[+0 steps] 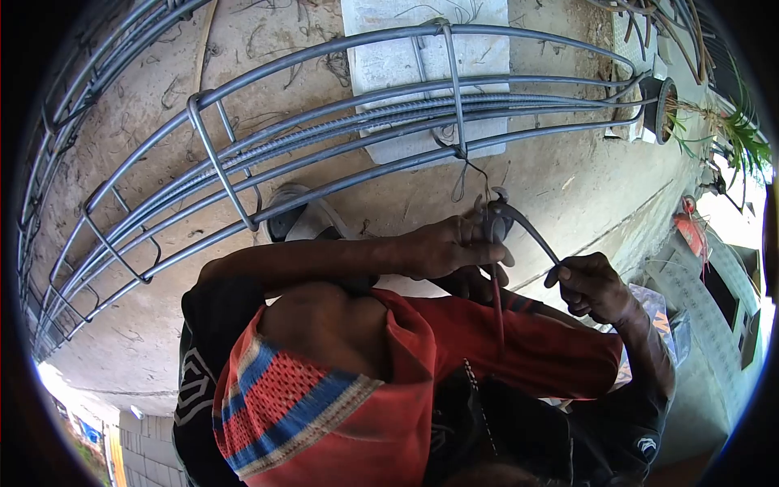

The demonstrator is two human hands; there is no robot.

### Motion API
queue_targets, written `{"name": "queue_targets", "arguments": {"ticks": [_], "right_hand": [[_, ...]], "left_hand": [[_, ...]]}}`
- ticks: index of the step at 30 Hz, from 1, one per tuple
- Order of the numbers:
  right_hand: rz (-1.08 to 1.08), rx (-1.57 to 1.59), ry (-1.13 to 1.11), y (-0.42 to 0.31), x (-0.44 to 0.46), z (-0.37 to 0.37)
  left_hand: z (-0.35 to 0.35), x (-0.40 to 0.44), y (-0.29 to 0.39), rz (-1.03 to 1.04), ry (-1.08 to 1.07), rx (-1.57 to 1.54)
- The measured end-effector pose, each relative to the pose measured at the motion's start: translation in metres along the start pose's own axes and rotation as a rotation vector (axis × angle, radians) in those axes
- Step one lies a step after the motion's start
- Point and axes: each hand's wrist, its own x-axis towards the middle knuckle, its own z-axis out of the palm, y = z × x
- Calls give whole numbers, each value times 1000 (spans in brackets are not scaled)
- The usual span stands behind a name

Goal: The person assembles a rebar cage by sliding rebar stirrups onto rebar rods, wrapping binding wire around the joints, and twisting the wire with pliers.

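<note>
A pair of pincers (531, 230) has its handles spread apart, in front of my body. My left hand (450, 249) closes its fingers round one handle close to the head; that handle runs down to a dark red end. The end of the other, curved handle sits in my right hand (596, 288), which is closed. A thin tie wire (473, 165) runs from the rebar cage (341, 183) to the pincers' jaws. It is twisted round a lower bar where a stirrup (456, 89) meets it. Whether the jaws grip the wire is too small to tell.
The long rebar cage curves across the floor in front of me. A pale sheet (385, 142) lies under it. My shoe (312, 215) is beside the cage. At the right are a dark round support (665, 109), a green plant (751, 146) and a red object (690, 231).
</note>
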Motion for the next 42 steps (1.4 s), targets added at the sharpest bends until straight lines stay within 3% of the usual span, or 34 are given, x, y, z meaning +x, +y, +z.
{"name": "queue_targets", "arguments": {"ticks": [16,20,26,33,35,37,40,42], "right_hand": [[-8,166,-74,-3,27,-4],[-66,-17,-86,-16,30,0],[-57,12,-92,-20,36,3],[-15,10,-79,-3,32,17],[-192,-119,-57,4,35,22],[-141,-83,-128,4,39,15],[10,247,-210,-8,38,23],[59,264,-372,-1,43,19]], "left_hand": [[2,-26,29,-19,31,-170],[5,-32,29,-26,33,-228],[2,-33,27,38,103,-266],[4,-14,25,53,199,-92],[5,-10,25,68,172,-105],[2,-7,18,39,176,-176],[-1,-8,17,7,186,-272],[2,-11,20,11,197,-317]]}}
